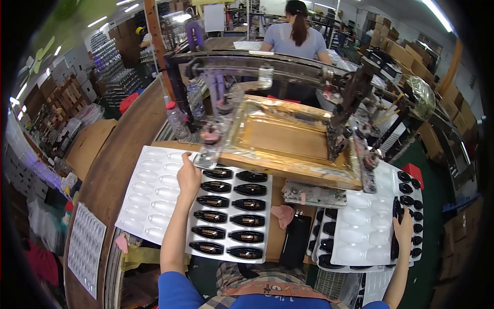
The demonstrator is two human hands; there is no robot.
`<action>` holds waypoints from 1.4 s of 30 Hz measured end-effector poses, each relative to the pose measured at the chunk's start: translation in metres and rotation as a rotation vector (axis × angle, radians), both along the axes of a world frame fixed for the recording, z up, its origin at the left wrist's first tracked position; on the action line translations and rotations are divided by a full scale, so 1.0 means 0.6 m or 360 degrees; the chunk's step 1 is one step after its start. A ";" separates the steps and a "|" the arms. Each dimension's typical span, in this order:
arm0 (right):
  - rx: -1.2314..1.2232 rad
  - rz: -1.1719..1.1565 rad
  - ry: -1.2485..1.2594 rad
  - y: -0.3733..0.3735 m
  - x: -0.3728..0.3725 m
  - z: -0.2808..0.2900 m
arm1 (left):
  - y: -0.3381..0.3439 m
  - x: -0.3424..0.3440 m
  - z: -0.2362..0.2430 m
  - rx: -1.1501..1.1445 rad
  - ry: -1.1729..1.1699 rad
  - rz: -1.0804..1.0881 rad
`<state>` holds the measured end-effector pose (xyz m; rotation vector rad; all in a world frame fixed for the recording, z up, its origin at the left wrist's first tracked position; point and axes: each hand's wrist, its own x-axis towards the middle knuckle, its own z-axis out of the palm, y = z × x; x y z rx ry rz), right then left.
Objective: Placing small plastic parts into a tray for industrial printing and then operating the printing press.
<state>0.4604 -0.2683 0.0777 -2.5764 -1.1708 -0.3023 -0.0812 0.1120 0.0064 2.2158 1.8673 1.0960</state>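
My left hand [189, 175] is closed on the metal arm [208, 154] at the left corner of a screen-printing frame [267, 164]. The wooden-edged frame is raised at a tilt and slightly blurred. Below it lies a white moulded tray [231, 203] with two columns of glossy black oval pieces [250, 205] bearing gold print. Over the right-hand stack, my right hand [404, 226] has its fingers curled on a black oval piece [395, 232]; the fingertips are partly hidden. Under that hand are a white tray [355, 234] with bare hollows and more black pieces [417, 217].
Another white tray [149, 190] lies at the left. A pink cloth [282, 216] and a metal fixture [314, 194] sit between the trays. Bottles [177, 121] stand behind the left tray. A person [296, 36] sits beyond the press. Cardboard boxes [406, 54] are stacked at right.
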 end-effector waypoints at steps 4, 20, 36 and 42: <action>0.0031 -0.0146 0.0087 0.009 -0.016 0.016 | -0.033 0.125 0.046 0.0236 -0.0460 -0.0927; 0.0383 0.1347 0.0245 0.290 -0.282 0.071 | 0.036 0.288 0.105 -0.1104 -0.1986 -0.1723; 0.0247 0.0942 0.0495 0.152 -0.226 0.086 | -0.138 -0.104 -0.048 0.0215 -0.1381 -0.0008; 0.0071 0.0252 -0.0088 0.014 -0.154 0.063 | -0.193 -0.099 -0.081 0.0109 -0.1191 0.0084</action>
